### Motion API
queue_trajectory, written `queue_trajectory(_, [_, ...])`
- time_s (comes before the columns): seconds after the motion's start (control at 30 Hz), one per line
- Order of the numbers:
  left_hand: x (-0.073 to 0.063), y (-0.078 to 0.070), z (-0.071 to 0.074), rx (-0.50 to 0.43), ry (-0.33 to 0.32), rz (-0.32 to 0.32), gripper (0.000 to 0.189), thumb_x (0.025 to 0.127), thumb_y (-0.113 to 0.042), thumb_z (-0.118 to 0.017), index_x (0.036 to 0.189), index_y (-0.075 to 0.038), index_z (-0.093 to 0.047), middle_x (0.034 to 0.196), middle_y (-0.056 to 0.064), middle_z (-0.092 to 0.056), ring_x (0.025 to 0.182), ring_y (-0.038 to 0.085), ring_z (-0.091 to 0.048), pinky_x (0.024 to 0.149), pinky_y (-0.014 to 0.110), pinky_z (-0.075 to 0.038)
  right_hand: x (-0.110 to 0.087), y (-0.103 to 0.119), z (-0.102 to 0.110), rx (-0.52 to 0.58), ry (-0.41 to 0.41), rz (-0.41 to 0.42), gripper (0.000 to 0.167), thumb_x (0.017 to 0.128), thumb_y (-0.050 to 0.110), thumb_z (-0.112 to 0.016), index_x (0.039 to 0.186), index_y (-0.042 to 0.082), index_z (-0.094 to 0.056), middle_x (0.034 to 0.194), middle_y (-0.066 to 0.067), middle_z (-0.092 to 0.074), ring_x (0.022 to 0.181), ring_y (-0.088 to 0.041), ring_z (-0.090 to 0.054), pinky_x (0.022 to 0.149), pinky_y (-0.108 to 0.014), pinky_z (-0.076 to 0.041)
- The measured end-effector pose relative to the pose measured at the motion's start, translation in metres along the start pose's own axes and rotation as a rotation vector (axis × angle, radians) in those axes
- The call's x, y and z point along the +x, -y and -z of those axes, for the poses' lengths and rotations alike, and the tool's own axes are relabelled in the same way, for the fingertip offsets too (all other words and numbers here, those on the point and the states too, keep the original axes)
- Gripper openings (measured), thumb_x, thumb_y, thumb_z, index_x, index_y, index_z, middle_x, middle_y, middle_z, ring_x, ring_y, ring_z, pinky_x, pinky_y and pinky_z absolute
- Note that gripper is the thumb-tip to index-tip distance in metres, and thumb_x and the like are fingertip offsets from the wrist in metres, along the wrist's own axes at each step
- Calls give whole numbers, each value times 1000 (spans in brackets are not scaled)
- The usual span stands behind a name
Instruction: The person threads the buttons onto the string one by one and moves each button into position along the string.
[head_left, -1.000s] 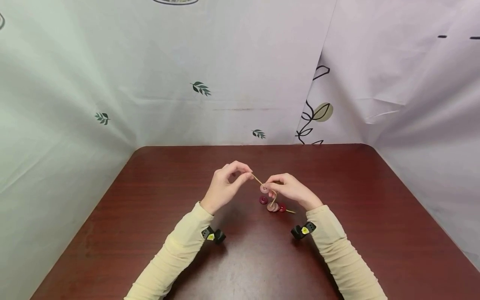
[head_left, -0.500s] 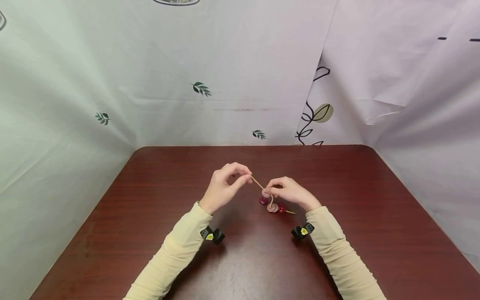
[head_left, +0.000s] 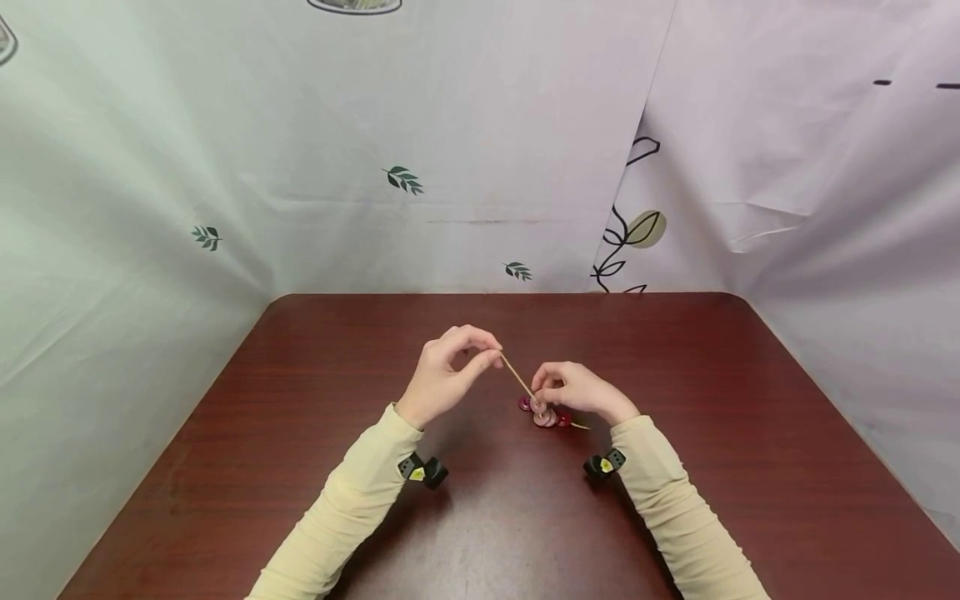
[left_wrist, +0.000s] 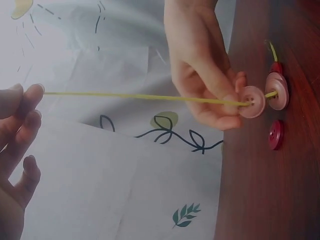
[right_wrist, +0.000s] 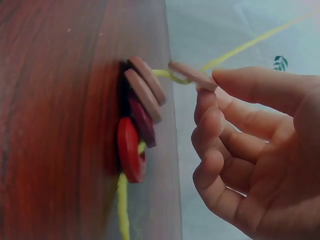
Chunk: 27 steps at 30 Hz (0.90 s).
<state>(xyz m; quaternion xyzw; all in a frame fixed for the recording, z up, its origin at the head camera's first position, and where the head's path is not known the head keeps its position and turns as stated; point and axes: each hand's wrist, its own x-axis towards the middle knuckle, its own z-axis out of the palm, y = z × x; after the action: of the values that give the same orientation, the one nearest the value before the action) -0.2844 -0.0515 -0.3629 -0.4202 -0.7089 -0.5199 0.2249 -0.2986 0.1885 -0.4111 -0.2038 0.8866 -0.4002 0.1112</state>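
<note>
Thumb and fingers of my left hand [head_left: 450, 373] pinch the end of a yellow string [left_wrist: 140, 96], stretched taut and slanting down to the right. My right hand [head_left: 581, 390] pinches a pale pink button [left_wrist: 252, 102] by its edge, and the string runs through its holes. Just below that button, more buttons sit on the string at the table: pale pink ones [right_wrist: 145, 95] and a bright red one [right_wrist: 131, 149]. The string's other tail [right_wrist: 123, 207] sticks out past the red button. A dark red button [left_wrist: 276, 135] lies apart from the string, beside the pink ones.
The brown wooden table [head_left: 360, 333] reaches back to a pale hanging sheet [head_left: 480, 150] printed with leaves. More sheeting hangs along both sides. Each sleeved wrist carries a small black camera, the left wrist camera [head_left: 433, 472] and the right wrist camera [head_left: 598, 467].
My right hand has slid the pink button down along the string, away from the left hand, to the other threaded buttons. The left hand stays nearly in place, with more string showing between the hands.
</note>
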Motion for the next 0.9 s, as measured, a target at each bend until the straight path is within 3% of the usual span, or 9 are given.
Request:
queue_trajectory(0.33, [0, 1, 0, -1, -5, -33, 11, 84, 3, -69, 92, -4, -66, 76, 7, -71, 83, 16, -63, 67, 24, -51, 0, -3, -3, -47, 35, -4, 6, 81, 4, -62, 87, 2, -63, 70, -4, -64, 62, -6, -52, 60, -22, -43])
queue_trajectory(0.57, [-1, 0, -1, -9, 4, -26, 11, 84, 2, -69, 92, -4, -67, 76, 7, -71, 84, 17, -63, 66, 26, -52, 0, -6, -3, -77, 45, -9, 4, 81, 3, -64, 85, 2, -63, 72, -4, -65, 61, -7, -53, 60, -24, -46])
queue_trajectory(0.8, [-2, -1, -2, 10, 26, -17, 12, 83, 1, -71, 92, -6, -67, 77, 5, -72, 83, 15, -60, 67, 25, -51, -1, 2, -1, -128, -26, 55, 6, 86, 9, -61, 84, 6, -66, 75, -3, -67, 66, -8, -54, 63, -23, -45])
queue_trajectory(0.9, [-2, -1, -2, 14, 38, -32, 13, 83, 1, -72, 93, -6, -67, 78, 5, -71, 82, 14, -60, 67, 27, -53, -2, 15, 2, -32, -60, 95, 12, 93, 14, -60, 93, 3, -67, 83, -9, -68, 74, -14, -59, 70, -28, -50])
